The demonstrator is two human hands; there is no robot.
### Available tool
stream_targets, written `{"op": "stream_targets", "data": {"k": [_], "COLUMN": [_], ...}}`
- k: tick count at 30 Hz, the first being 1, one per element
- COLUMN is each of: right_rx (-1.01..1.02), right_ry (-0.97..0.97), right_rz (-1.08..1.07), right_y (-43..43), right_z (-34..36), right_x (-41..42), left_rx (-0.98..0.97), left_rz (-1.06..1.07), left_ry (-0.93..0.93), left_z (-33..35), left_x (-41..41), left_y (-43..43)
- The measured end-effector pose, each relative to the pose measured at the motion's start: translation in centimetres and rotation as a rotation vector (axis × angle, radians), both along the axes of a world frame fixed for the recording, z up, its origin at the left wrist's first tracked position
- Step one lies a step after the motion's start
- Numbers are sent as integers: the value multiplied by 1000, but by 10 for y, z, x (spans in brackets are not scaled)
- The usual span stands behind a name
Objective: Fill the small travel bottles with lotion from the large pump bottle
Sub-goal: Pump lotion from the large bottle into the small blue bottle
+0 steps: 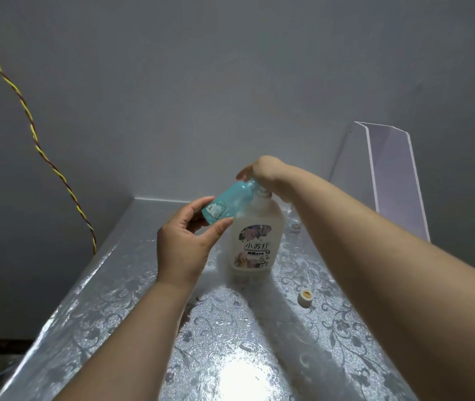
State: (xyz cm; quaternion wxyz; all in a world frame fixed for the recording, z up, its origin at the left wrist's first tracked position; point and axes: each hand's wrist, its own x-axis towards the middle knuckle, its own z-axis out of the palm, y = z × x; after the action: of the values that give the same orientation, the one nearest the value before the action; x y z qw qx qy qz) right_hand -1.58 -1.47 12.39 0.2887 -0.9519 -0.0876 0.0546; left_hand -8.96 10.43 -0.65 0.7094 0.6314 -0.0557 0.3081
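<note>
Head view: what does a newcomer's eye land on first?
The teal travel bottle at centre, tilted with its neck at the pump head and pinched near its base by the left hand. Beside it stands the white pump bottle, the right hand on top of its pump. A small white cap lies alone on the shiny table to the right.

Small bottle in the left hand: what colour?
Translucent teal. The small bottle carries a white sticker; head view.

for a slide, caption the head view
Left hand holds teal travel bottle against pump bottle; right hand atop it.
</note>
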Motion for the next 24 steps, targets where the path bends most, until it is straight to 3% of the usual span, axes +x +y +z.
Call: {"op": "stream_targets", "data": {"k": [7, 15, 24], "right_rx": [23, -20, -90], "right_ry": [-60, 64, -14], "right_rz": [1, -13, 39], "right_y": [-3, 3, 1], "right_z": [10, 4, 3], "right_x": [-5, -7, -3], "left_rx": [-16, -10, -11], "left_rz": [-9, -13, -13], "left_ry": [-37, -26, -17], "left_z": [2, -4, -3], "left_x": [0, 5, 4], "left_y": [-1, 1, 1]}}
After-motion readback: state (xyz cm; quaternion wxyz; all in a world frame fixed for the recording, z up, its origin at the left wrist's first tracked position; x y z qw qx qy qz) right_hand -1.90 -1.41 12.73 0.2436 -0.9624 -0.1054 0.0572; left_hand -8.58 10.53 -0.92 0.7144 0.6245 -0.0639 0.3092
